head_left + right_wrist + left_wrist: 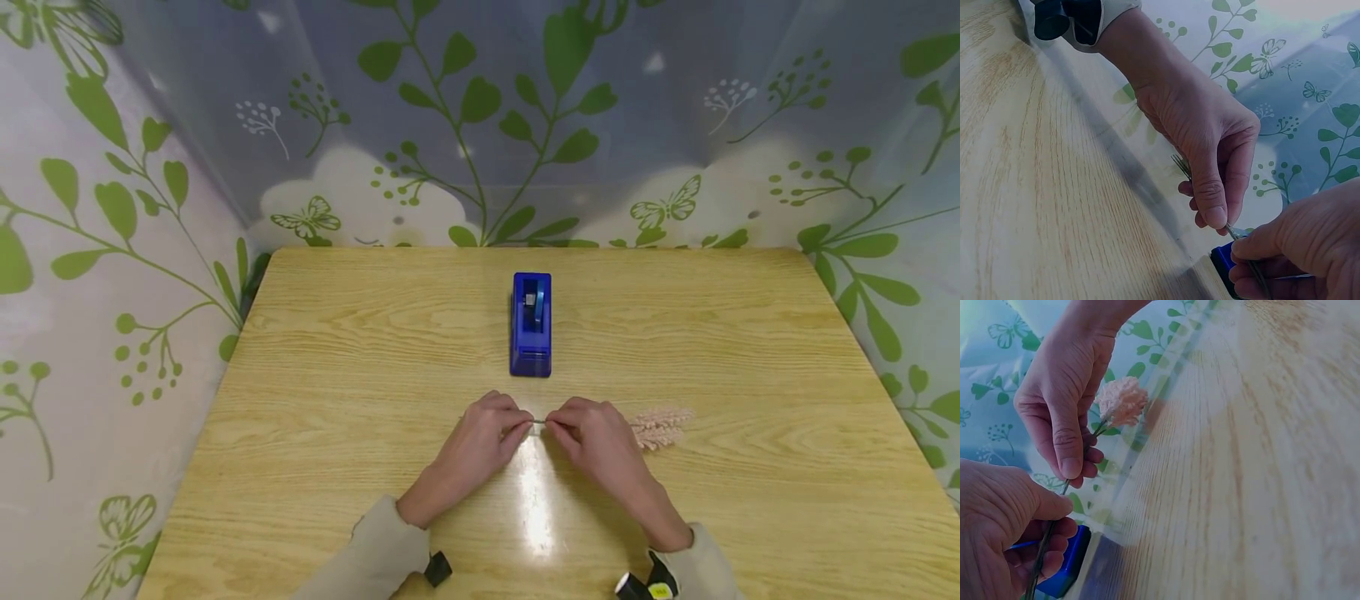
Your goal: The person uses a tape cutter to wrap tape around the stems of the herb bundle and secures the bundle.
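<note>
Both hands hold a small bunch of pale pink flowers [662, 427] by its thin dark green stems [1039, 565]. In the head view my left hand [480, 437] pinches the stems between thumb and fingers on the left. My right hand [600, 437] pinches them a short way to the right, nearer the blossoms, which stick out past it. A short length of stem shows between the fingertips, with a small clear piece [536, 431] at it. The cut stem ends [1180, 165] poke out behind the left hand in the right wrist view.
A blue tape dispenser [531, 354] stands on the wood-grain table [360, 333], just beyond the hands. A curtain [465, 192] printed with leaves and butterflies hangs behind the table and along its sides. Wrist cameras [438, 569] sit at both cuffs.
</note>
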